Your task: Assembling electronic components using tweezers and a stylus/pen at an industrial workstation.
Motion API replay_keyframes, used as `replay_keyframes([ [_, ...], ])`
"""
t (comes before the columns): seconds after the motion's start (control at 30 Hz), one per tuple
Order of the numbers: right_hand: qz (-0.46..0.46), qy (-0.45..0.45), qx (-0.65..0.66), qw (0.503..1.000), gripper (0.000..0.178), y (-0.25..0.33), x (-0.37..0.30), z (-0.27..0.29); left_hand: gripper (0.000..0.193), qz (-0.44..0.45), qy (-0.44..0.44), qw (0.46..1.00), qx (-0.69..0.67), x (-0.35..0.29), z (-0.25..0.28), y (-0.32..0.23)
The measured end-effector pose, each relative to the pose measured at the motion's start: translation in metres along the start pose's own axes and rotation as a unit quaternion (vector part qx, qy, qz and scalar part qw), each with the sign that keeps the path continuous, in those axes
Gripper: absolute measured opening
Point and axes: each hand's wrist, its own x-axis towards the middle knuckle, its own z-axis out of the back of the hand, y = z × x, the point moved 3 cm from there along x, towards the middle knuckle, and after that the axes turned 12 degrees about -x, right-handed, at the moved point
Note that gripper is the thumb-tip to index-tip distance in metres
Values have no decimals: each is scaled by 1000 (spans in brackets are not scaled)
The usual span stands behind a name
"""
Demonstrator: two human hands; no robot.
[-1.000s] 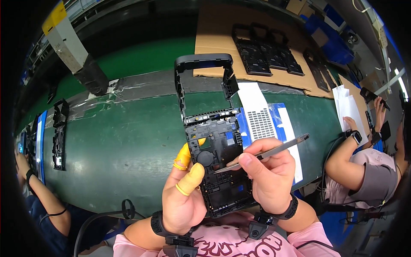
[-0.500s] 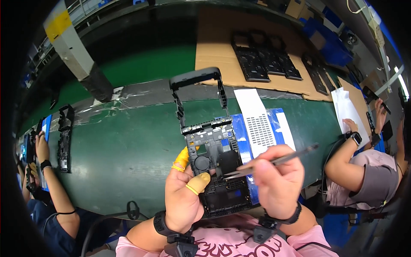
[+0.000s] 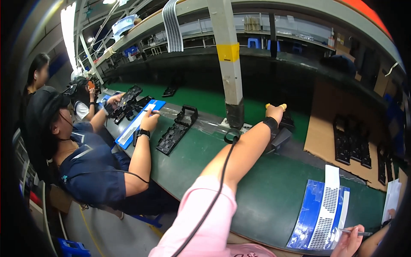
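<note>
My left arm stretches far forward over the bench. At its end my left hand [image 3: 276,112], with yellow finger cots, is beside the grey post's dark base. Its fingers close on a black plastic housing [image 3: 288,121], mostly hidden behind the hand and wrist strap. At the lower right my right hand [image 3: 349,242] pinches metal tweezers [image 3: 358,233], held level. They are next to a blue board [image 3: 305,217] bearing a white label sheet [image 3: 331,182] with rows of small dark labels.
A grey post [image 3: 229,79] with a yellow band rises beside my left hand. Several black housings [image 3: 342,145] lie on brown cardboard [image 3: 319,115] at right. Left, a co-worker [image 3: 100,156] sits by another blue board [image 3: 136,124] and a black housing [image 3: 177,130].
The view has swung left. My left hand has carried the housing from in front of me to the far side by the post. The tweezers have come away from the housing.
</note>
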Motion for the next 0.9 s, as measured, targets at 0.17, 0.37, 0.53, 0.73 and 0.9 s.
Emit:
replay_keyframes([
  [0.17,228,-6,-484,845,18,10,3,36,49,-356,-143,788,482,-36,-68,-10],
  [0.37,207,0,-500,841,14,4,1,47,38,-176,40,885,430,-58,-190,79],
  [0.53,172,-24,-412,894,20,-5,2,54,28,-138,59,871,468,-64,-214,100],
  [0.73,347,39,-623,700,15,16,-1,42,25,-141,-32,941,306,-14,-205,112],
  [0.9,10,-3,-49,999,8,-12,15,25,19,-416,127,791,431,-26,-137,26],
])
